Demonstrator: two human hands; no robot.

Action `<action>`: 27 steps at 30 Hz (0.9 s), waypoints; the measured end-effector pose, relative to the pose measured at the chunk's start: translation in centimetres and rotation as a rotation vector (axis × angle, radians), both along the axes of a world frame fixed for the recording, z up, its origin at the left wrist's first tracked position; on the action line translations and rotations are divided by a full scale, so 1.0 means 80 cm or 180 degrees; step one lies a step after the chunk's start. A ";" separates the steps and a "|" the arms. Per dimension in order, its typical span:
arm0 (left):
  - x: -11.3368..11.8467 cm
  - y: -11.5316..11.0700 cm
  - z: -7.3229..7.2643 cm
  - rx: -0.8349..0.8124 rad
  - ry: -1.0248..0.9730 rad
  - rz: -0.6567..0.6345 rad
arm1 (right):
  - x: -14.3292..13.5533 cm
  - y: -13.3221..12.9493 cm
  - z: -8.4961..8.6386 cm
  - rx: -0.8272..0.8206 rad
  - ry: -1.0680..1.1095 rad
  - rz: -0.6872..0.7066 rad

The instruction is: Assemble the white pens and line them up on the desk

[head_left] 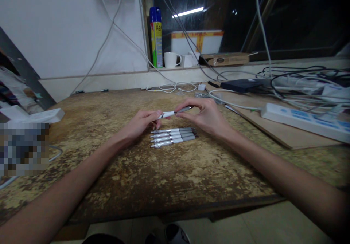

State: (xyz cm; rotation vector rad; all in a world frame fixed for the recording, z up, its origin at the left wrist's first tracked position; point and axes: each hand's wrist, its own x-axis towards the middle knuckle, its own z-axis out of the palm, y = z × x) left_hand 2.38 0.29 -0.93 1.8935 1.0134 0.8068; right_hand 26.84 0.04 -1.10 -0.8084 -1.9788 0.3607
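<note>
Between my two hands, just above the table, is a white pen (167, 115) with a grey grip section. My left hand (144, 122) pinches the white barrel, its thumb on top. My right hand (206, 114) has thumb and forefinger closed on the grey front part, whose tip points right. Whether the two parts are joined or separate I cannot tell, since fingertips cover the middle. Nearer to me, several white and grey pens (173, 140) lie side by side in a neat row, tips to the right.
The worn wooden table (153, 185) ends at a front edge close to me. On the right are a power strip (306, 122), a brown board (273, 131) and tangled cables (300, 74). A spray can (156, 38) and a white mug (171, 60) stand on the sill behind.
</note>
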 end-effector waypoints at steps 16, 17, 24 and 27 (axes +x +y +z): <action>-0.004 0.007 -0.004 -0.0283 -0.0222 -0.0017 | -0.006 0.004 -0.004 -0.0216 0.0401 0.0185; -0.005 0.007 -0.004 -0.0288 -0.0237 -0.0012 | -0.007 0.005 -0.004 -0.0263 0.0473 0.0211; -0.010 0.010 -0.008 -0.0577 -0.0454 -0.0056 | -0.005 0.009 -0.003 -0.0337 0.0687 0.0340; -0.009 0.011 -0.009 -0.0547 -0.0570 0.0038 | -0.004 0.012 -0.005 -0.0604 0.0813 0.0414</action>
